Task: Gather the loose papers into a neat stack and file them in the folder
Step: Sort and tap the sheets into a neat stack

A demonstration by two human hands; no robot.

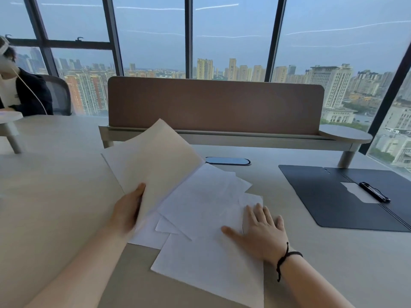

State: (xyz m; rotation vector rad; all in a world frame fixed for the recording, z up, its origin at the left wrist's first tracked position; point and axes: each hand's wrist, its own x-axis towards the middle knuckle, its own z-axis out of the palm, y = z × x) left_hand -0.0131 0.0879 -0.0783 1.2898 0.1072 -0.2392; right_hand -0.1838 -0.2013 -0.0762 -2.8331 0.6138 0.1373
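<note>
1. The left hand [127, 210] holds the cream folder [155, 165] by its near edge. The thumb lies on top of the cover and the other fingers are hidden under it. The cover is lifted up off the table [55, 196].
2. The loose papers [206, 218] lie in a messy spread on the table, just beside the folder. Some of them reach under the lifted cover.
3. The right hand [261, 232] lies flat on the papers. Its fingers are straight and spread apart, and they grip nothing.
4. A dark mat [322, 196] lies far to the right, with a black pen [374, 191] on it.
5. A brown screen [213, 105] stands at the back of the table.
</note>
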